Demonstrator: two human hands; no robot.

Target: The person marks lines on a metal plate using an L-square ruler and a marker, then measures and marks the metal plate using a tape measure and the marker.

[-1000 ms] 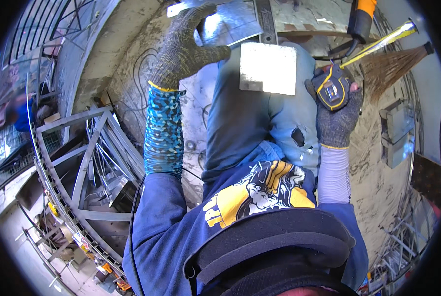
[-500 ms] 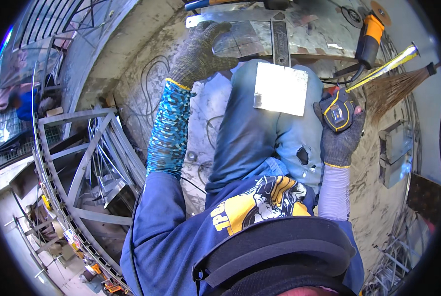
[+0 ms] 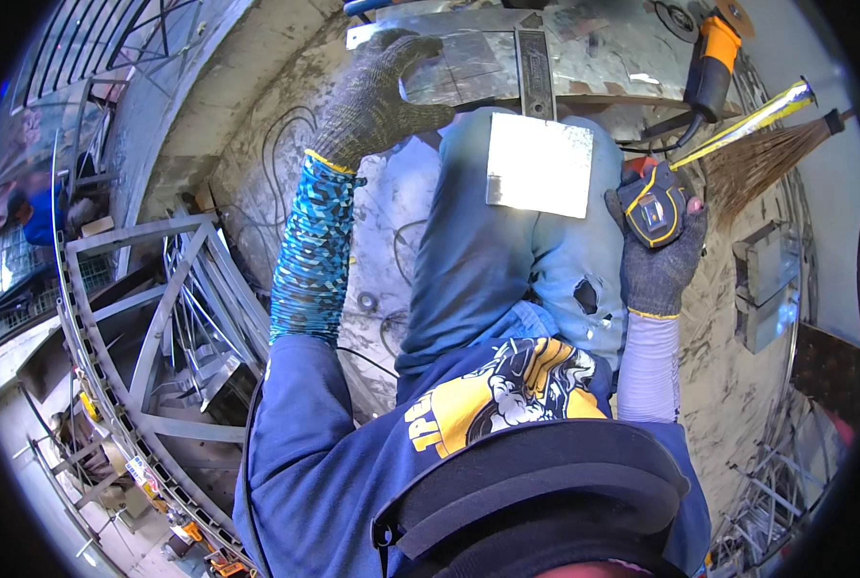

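My left hand (image 3: 377, 101), in a dark knit glove, rests at the metal sheet (image 3: 584, 58) on the low bench in front of me. Its thumb stands apart from the fingers, which reach over the left part of a try square's steel blade. The try square (image 3: 536, 77) has a dark stock pointing toward my knees. My right hand (image 3: 663, 260), also gloved, is wrapped round a black and yellow tape measure (image 3: 653, 210) by my right thigh. Its yellow tape (image 3: 748, 125) sticks out toward the far right. A bright square plate (image 3: 539, 164) lies across my thighs.
An orange angle grinder (image 3: 714, 63) lies on the bench's right side, with a straw broom (image 3: 772, 169) nearby. Metal boxes (image 3: 769, 287) stand at the right. A welded metal frame with loose strips (image 3: 151, 328) fills the left. Thin cables (image 3: 281, 144) run over the floor.
The view has shifted slightly, so most things sit a little further left and up. Both hands keep about the same places, and the tape measure stays in my right hand.
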